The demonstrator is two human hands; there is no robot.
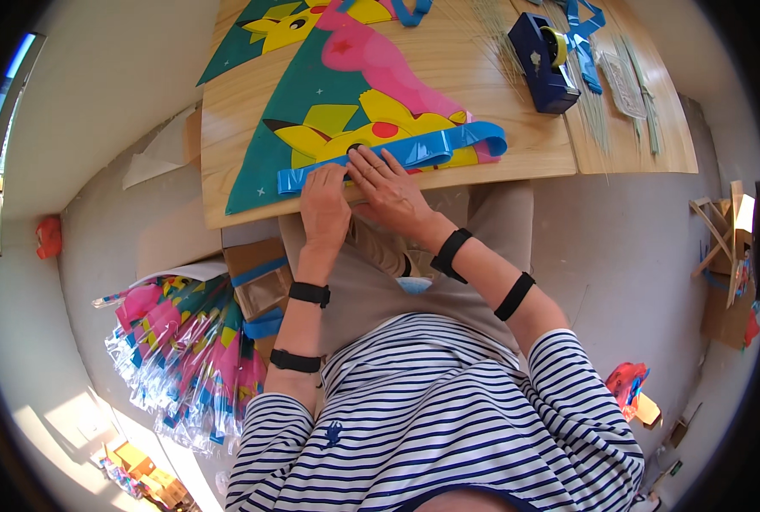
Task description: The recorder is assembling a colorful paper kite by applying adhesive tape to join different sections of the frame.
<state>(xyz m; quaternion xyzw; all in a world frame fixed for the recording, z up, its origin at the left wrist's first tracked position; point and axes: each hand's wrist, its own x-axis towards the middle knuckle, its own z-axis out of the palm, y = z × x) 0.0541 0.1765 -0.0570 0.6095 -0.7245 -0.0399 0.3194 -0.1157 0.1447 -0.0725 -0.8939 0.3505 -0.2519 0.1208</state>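
Observation:
A triangular printed kite sheet (288,128) in green, pink and yellow lies on the wooden table, its lower side along the near edge. Across its lower part runs a glossy blue plastic strip (431,147), looped back on itself at the right end. My left hand (324,209) is at the near edge with fingers bent together on the strip; its thumb is mostly hidden. Beside it, my right hand (393,192) rests flat with its fingers stretched over the strip and sheet. The two hands nearly touch at the fingertips.
A dark blue tape dispenser (535,72) stands at the right, near thin rods (597,124), a clear plastic box (623,85) and more blue strip (585,34). Another printed sheet (260,38) lies farther back. Left of my legs are wrapped kites (183,341) and a cardboard box (260,260).

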